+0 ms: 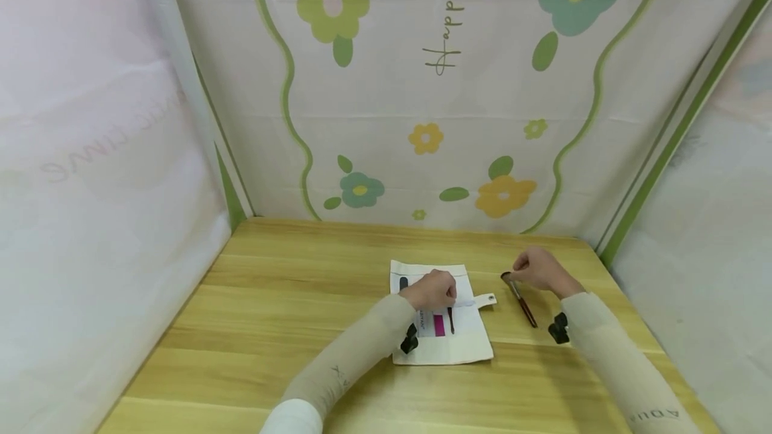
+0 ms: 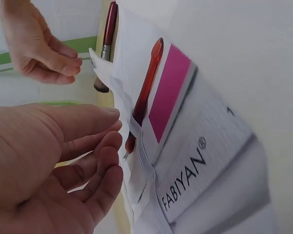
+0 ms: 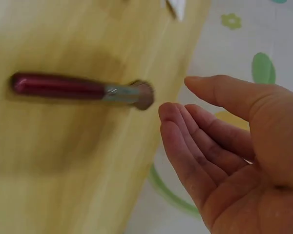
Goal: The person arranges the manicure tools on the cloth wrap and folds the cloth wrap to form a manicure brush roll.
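Note:
A white fabric roll pouch (image 1: 472, 349) lies unfolded on the wooden table. Over its middle is my left hand (image 1: 431, 290), fingers loosely bent and holding nothing, close beside the elastic band (image 2: 145, 163). Under that band sits a slim tool with a glossy red-brown handle (image 2: 147, 80) and a small metal tip. Next to the tool is a pink panel (image 2: 170, 87), with FABIYAN lettering further along. To the right of the pouch, a makeup brush (image 3: 63, 87) with a dark red handle lies on the table. My right hand (image 1: 539, 269) hovers by its bristle end, thumb and fingers apart, with nothing between them.
A strap with a snap (image 1: 485, 300) sticks out from the pouch's right side. One dark rounded item (image 1: 403, 282) shows at the pouch's upper left. White flowered cloth (image 1: 386, 86) rises behind the wooden table (image 1: 289, 286), and cloth walls flank both sides.

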A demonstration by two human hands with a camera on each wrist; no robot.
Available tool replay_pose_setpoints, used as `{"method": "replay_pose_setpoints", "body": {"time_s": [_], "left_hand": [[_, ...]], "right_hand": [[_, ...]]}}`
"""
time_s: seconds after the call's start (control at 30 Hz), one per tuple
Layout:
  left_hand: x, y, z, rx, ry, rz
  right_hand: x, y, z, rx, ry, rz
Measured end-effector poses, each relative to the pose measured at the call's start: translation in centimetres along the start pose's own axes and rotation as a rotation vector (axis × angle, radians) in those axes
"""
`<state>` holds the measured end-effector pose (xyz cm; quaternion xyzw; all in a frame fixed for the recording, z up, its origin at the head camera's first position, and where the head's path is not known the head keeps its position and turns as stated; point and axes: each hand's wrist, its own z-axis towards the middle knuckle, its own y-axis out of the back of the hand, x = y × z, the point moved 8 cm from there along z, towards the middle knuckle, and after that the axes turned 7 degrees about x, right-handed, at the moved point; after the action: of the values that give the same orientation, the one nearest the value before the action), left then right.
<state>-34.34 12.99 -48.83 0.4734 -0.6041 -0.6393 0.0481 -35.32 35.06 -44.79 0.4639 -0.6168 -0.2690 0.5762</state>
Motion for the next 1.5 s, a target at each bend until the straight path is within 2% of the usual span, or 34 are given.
{"method": "replay_pose_setpoints", "body": {"time_s": [0.2, 0.4, 0.6, 0.87, 1.1, 1.27, 1.5], "left_hand": [[0.2, -0.5, 0.2, 0.003, 0.03, 0.043], [0.3, -0.6, 0.1, 0.007, 0.038, 0.049], [0.3, -0.9, 0.6, 0.027, 0.018, 0.03], [0.4, -0.7, 0.5, 0.022, 0.041, -0.016], [0.5, -0.7, 0.4, 0.016, 0.013, -0.048], [0.5, -0.6, 0.3, 0.01, 0.0, -0.054], [0.7, -0.7, 0.4, 0.008, -0.013, -0.061]], "right_hand": [[-2.8, -1.1, -0.7, -0.048, -0.057, -0.012], [-4.7, -2.5, -0.3, -0.021, -0.113, 0.043], [-5.2, -2.9, 0.4, 0.023, -0.129, 0.082], [-4.9, -3.3, 1.0, 0.092, -0.139, 0.17], [-4.7, -3.1, 1.5, 0.088, -0.123, 0.185], [-3.2, -1.9, 2.1, 0.059, -0.078, 0.155], [0.0, -0.7, 3.7, 0.02, -0.077, 0.162]]}}
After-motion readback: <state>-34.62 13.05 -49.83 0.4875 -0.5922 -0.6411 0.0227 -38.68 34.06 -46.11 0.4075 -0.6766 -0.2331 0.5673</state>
